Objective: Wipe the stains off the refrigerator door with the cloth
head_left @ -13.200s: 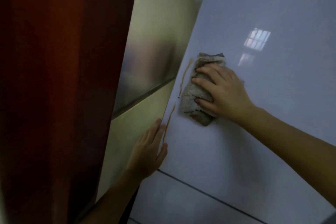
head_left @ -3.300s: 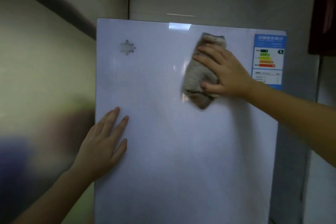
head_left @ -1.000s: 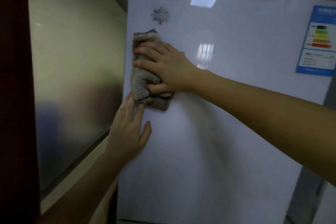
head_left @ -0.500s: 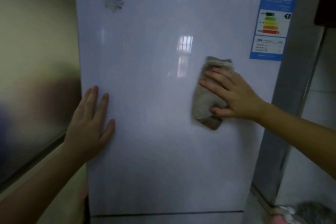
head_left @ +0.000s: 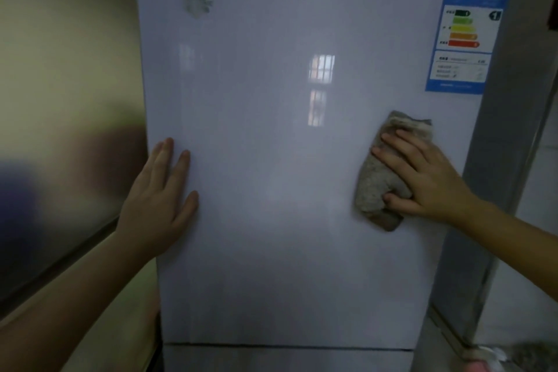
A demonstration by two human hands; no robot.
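Note:
The white glossy refrigerator door [head_left: 271, 160] fills the middle of the head view. A folded grey-brown cloth [head_left: 377, 187] is pressed flat against the door's right side, below the energy label. My right hand [head_left: 422, 178] lies over the cloth, fingers spread across it and thumb hooked under its lower part. My left hand [head_left: 160, 199] rests flat on the door's left edge, fingers apart and pointing up. No stain shows on the door surface that I can see.
A blue energy label [head_left: 465, 33] sits at the door's top right and a pale snowflake emblem [head_left: 197, 4] at top left. A shiny beige wall panel [head_left: 66, 100] stands left. A seam [head_left: 287, 346] marks the lower door. Blurred items lie on the floor [head_left: 513, 356] at bottom right.
My right hand has slid the cloth across the door from the top left, near the emblem, to the right side. My left hand stays on the left edge.

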